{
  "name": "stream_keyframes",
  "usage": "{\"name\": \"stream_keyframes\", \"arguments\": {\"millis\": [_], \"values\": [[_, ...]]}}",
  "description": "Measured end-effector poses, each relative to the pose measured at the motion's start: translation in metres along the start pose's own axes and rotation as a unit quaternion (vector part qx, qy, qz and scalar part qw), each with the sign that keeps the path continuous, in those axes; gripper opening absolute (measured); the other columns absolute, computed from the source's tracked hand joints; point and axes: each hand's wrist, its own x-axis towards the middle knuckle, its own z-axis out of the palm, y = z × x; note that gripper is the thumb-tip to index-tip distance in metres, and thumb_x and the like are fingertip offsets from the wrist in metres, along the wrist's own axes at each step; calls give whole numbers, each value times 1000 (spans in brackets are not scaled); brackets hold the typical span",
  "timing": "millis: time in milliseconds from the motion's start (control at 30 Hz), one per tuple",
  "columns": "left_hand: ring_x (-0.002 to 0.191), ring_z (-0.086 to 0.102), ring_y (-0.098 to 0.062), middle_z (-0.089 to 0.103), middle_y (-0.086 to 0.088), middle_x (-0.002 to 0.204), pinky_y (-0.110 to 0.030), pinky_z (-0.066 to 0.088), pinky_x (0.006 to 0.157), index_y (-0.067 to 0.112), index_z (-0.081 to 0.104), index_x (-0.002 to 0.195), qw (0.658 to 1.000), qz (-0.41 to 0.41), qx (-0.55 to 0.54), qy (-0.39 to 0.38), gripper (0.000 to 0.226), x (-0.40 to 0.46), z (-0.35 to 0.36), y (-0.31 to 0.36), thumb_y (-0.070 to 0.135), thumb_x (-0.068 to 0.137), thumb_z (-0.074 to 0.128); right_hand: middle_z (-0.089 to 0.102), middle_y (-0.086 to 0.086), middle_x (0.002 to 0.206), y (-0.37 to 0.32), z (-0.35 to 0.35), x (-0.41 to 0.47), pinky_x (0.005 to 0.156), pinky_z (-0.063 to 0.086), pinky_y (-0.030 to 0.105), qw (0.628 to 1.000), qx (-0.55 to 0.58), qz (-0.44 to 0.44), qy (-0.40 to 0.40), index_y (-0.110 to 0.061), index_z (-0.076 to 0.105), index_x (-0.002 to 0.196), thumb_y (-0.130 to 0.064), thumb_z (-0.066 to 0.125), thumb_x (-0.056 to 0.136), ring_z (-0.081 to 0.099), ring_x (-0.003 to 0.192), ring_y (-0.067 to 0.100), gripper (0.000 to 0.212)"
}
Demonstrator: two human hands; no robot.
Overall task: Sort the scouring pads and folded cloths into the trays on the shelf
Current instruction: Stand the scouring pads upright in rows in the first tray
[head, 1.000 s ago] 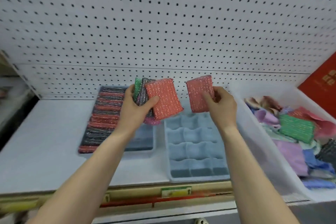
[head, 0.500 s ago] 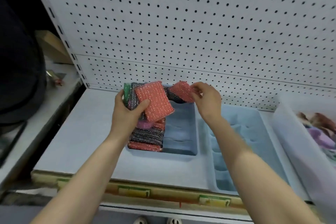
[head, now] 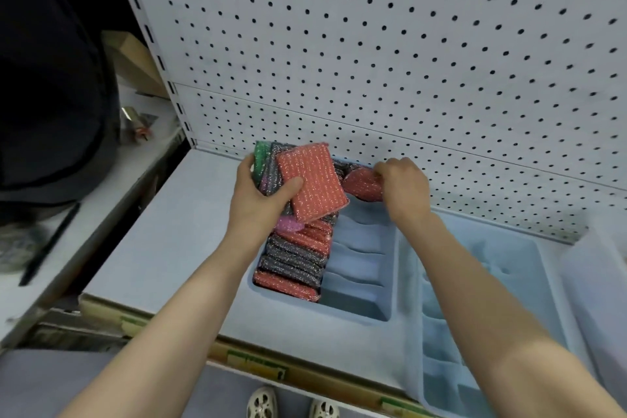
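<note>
The left hand (head: 259,204) grasps a fan of pads (head: 310,181) above the left tray (head: 288,310), whose left column holds a row of pads (head: 295,261) on edge. The right hand (head: 403,187) pinches a red pad (head: 361,185) over that tray's back end, near the shelf's (head: 163,248) rear edge. A second tray (head: 412,332) lies just right.

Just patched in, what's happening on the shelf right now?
A person is loading scouring pads into the left blue tray. The left hand holds a fanned stack of pads, red one on top. The right hand presses a red pad in at the tray's back end. Its left column is filled; the second tray looks empty.
</note>
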Motion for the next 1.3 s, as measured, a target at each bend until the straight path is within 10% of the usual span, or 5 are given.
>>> {"name": "stream_keyframes", "arguments": {"millis": [700, 867, 967, 1067, 1300], "values": [[120, 57, -20, 53, 1, 137, -47, 52, 96, 41, 29, 142, 996, 8, 83, -13, 106, -3, 8, -8, 59, 53, 83, 62, 10, 109, -16, 15, 0, 75, 46, 37, 996, -42, -32, -75, -5, 68, 106, 3, 55, 86, 47, 116, 30, 25], [118, 58, -20, 53, -1, 136, -39, 58, 85, 31, 30, 146, 998, 9, 64, -10, 98, -2, 7, -8, 38, 67, 87, 68, 10, 101, -6, 26, -6, 77, 46, 37, 993, 115, 10, -21, -12, 72, 102, -6, 63, 86, 54, 102, 31, 19], [120, 56, -17, 52, 1, 136, -46, 48, 102, 29, 29, 147, 998, 23, 57, -6, 101, -5, 11, -2, 44, 65, 86, 73, 1, 90, -10, -2, -21, 75, 49, 33, 938, 337, 58, 51, -16, 74, 97, -26, 64, 92, 64, 85, 21, 15], [120, 56, -16, 52, 3, 136, -46, 49, 101, 30, 28, 146, 998, 29, 47, -10, 105, -10, 21, 6, 52, 61, 85, 69, -11, 75, -25, -34, -42, 68, 48, 24, 825, 553, 94, -59, -16, 72, 89, -45, 64, 91, 61, 70, 9, 30], [109, 62, -15, 58, 9, 120, -49, 53, 94, 28, 31, 147, 998, 9, -10, -53, 81, -18, 34, 9, 30, 80, 78, 70, 2, 99, -21, -37, -63, 81, 58, 34, 695, 694, 164, -94, -15, 62, 113, -12, 56, 98, 67, 88, 19, 16]]}}
